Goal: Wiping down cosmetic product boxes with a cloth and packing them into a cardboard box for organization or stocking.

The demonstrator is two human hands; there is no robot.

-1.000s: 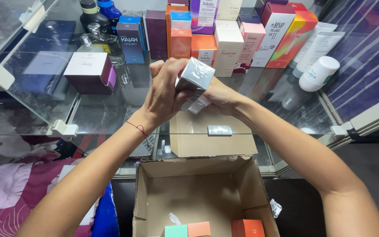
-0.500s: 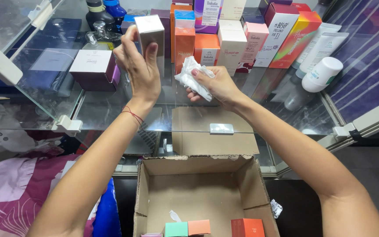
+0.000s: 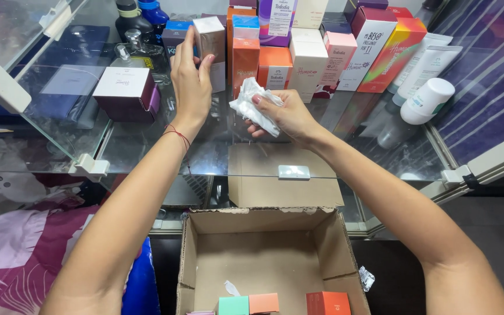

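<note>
Fingers of left hand clasp a pale box (among crowded cartons); right hand grips crumpled wrap.

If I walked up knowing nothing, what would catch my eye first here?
Two bare arms stretch over a glass counter. The left hand holds a small pale box upright at the row of colourful boxes along the back, while the right hand grips crumpled clear wrapping. Below, nearest the camera, an open cardboard box holds a few small orange and green boxes.
</note>
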